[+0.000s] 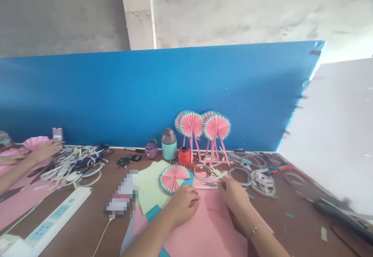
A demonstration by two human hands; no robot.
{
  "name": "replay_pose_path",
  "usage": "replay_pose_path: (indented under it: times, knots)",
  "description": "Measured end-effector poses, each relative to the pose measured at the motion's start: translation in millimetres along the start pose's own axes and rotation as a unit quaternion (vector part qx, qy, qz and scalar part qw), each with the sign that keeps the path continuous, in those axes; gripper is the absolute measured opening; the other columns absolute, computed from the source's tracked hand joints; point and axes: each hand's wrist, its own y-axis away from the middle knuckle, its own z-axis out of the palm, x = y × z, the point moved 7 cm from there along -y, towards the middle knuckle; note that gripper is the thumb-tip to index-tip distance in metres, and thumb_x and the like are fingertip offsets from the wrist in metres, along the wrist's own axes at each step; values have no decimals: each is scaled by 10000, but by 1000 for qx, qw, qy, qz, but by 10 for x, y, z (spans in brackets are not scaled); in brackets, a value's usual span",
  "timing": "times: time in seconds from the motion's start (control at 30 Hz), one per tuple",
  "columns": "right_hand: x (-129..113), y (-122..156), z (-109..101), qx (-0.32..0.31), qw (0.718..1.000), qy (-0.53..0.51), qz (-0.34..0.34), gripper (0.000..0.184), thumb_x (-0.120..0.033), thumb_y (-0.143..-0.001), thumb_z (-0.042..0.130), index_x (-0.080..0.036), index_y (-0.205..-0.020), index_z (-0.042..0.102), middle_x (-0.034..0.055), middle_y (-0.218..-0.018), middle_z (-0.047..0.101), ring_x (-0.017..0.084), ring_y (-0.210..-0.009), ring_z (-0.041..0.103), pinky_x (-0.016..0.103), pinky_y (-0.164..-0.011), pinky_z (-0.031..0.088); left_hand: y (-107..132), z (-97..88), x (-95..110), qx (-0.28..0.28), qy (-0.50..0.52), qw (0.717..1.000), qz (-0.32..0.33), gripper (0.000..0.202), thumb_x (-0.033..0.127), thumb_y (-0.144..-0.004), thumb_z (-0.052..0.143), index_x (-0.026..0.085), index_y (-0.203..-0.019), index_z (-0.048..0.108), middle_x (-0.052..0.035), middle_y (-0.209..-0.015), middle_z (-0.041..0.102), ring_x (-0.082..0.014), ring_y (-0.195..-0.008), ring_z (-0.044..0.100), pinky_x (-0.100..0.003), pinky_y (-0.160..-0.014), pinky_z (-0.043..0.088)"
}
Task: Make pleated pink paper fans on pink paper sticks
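Observation:
My left hand [184, 203] rests on a large pink paper sheet [208, 218] with its fingers curled in. Just beyond it lies a round pleated pink paper fan [174, 178] with a blue-green edge and an open gap on its right. At the sheet's far right edge is my right hand [233, 193], its fingers bent and closed, their tips partly hidden. A thin silvery tool [210, 184], perhaps scissors, lies beside those fingertips; whether they grip it is unclear. Light green paper [148, 183] lies left of the fan.
Finished pink fans [217, 128] on paper sticks lean against the blue partition [116, 98]. Nearby stand a teal container [169, 145], a red spool [184, 157] and a purple pot [151, 150]. Coiled white strips [264, 182] lie right, a power strip [60, 216] left. Another person's hand [48, 150] works far left.

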Motion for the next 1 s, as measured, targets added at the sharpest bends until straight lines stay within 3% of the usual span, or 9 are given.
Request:
replay_pose_path:
  times: [0.17, 0.3, 0.4, 0.5, 0.57, 0.8, 0.9, 1.0]
  knots:
    - [-161, 119, 7, -49, 998, 11, -30, 236, -122, -761, 450, -151, -690, 673, 117, -731, 688, 217, -690, 615, 275, -593, 325, 1, -10, -22, 6, 5, 1000, -15, 162, 119, -741, 548, 213, -748, 679, -53, -974, 675, -214, -972, 557, -370, -892, 414]
    - [-189, 130, 38, -50, 997, -1, -55, 294, -78, -748, 434, -181, -815, 702, 89, -863, 700, 201, -806, 619, 261, -678, 361, 3, -18, -16, 11, 21, 1000, -16, 172, 159, -745, 567, 207, -588, 617, -49, -973, 676, -215, -973, 554, -375, -899, 406]
    - [-169, 104, 102, -46, 997, -1, -68, 277, -87, -756, 431, -162, -802, 693, 114, -938, 674, 217, -892, 593, 276, -753, 369, 3, -19, -1, 7, 30, 999, -15, 200, 153, -741, 574, 204, -547, 587, -37, -967, 680, -208, -975, 555, -365, -899, 401]
    - [-199, 107, 179, -38, 995, -22, -85, 237, -99, -737, 453, -150, -806, 675, 126, -948, 650, 236, -947, 558, 291, -788, 360, 10, -17, 4, 5, 29, 999, -19, 113, 111, -708, 580, 210, -673, 624, -30, -969, 671, -202, -963, 550, -351, -880, 408]
    - [-243, 129, 221, -34, 994, -51, -85, 218, -112, -732, 463, -138, -821, 661, 125, -926, 643, 235, -929, 553, 286, -772, 359, 19, -10, -5, 6, 27, 999, -21, 166, 109, -699, 586, 218, -811, 641, -33, -979, 660, -206, -964, 544, -351, -877, 412]
    - [-382, 194, 284, -63, 990, -110, -62, 171, -113, -732, 456, -150, -695, 619, 45, -682, 638, 162, -645, 559, 227, -568, 338, 19, 30, -15, -4, 12, 1000, -4, 235, 144, -786, 520, 218, -978, 635, -62, -1079, 609, -208, -1040, 510, -346, -926, 409]
    - [-447, 219, 286, -63, 984, -144, -80, 199, -134, -772, 454, -158, -827, 644, 55, -808, 670, 169, -744, 598, 224, -637, 394, 0, 42, -16, 8, -19, 1000, 14, 255, 139, -850, 434, 216, -1005, 620, -66, -1081, 602, -203, -1035, 506, -355, -926, 411]
    - [-603, 300, 241, -38, 971, -179, -153, 231, -155, -763, 494, -161, -939, 644, 88, -968, 653, 202, -923, 586, 273, -805, 419, -21, 73, -58, 25, -53, 998, 33, 326, 92, -848, 396, 217, -1083, 583, -72, -1126, 586, -212, -1084, 483, -382, -956, 388]
